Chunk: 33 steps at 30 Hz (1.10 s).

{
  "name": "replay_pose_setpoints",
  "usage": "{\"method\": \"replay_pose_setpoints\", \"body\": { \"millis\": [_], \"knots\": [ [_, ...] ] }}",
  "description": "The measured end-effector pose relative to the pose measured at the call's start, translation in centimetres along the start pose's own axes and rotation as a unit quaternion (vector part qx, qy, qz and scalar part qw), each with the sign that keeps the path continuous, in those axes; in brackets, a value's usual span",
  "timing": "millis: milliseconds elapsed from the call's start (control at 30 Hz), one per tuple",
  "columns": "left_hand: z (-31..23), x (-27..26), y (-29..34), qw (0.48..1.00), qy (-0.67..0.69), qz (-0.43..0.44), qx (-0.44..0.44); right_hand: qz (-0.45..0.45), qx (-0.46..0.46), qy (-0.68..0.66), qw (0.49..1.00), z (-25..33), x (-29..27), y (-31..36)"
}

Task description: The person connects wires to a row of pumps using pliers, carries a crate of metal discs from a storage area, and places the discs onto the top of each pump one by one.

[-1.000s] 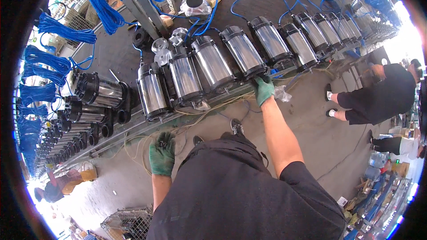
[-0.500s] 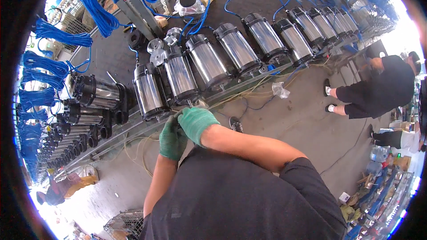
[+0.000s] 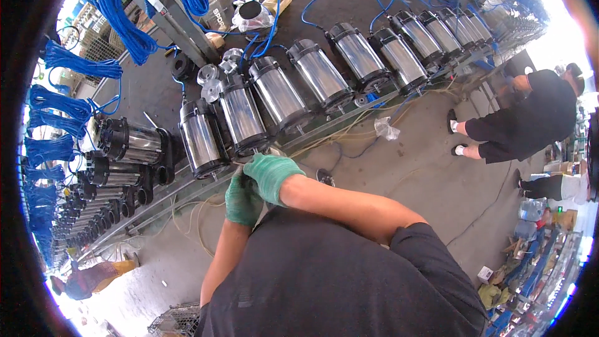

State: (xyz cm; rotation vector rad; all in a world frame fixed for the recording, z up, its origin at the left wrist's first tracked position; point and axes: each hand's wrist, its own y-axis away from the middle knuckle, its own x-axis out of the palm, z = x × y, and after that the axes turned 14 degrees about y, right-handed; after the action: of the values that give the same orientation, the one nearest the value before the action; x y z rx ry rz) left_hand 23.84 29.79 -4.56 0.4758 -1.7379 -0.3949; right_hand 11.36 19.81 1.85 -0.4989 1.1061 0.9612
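Grip first: left hand [image 3: 243, 202] and right hand [image 3: 272, 178], both gloved in green, are together, right one partly over the left, fingers curled in. Can't tell from here if they're pinching a small part or only pressed together; fingertips are hidden.

Both sit just off the near end of the second shiny cylinder [image 3: 241, 115]. Contact unclear. It looks to be lying on the table [image 3: 156, 89], its black-capped near end at the edge. First cylinder [image 3: 199, 140] is just left of it, third cylinder [image 3: 277, 97] just right, roughly same pose. More run along the edge both ways.

Step in hand, my read: close two-handed finger work by that near end, no lifting. Next move calls for lining the fingers up with whatever they're on, plus a light touch so the cylinder doesn't roll.

Further out: silver round parts [image 3: 209, 78] past the second cylinder, blue cable coil [image 3: 128, 15] hanging by a metal post [image 3: 173, 22]. Plastic bag [image 3: 387, 128] on the floor, another person [image 3: 524, 118] off right.
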Motion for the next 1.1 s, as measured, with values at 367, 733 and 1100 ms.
{"method": "replay_pose_setpoints", "body": {
  "millis": [367, 733, 1100],
  "knots": [
    [1.4, 0.3, -0.5, 0.997, -0.077, 0.023, 0.015, -0.035, 0.059, 0.024, 0.997, -2.9, -1.4, 0.9],
    [2.0, 0.5, -0.7, 0.997, -0.073, -0.005, 0.031, -0.026, -0.026, 0.032, 0.999, -4.7, -1.1, 1.1],
    [1.7, 0.1, -1.6, 0.995, -0.089, -0.010, -0.036, -0.092, -0.007, -0.071, 0.993, -6.6, 0.2, 2.3]
  ]
}}
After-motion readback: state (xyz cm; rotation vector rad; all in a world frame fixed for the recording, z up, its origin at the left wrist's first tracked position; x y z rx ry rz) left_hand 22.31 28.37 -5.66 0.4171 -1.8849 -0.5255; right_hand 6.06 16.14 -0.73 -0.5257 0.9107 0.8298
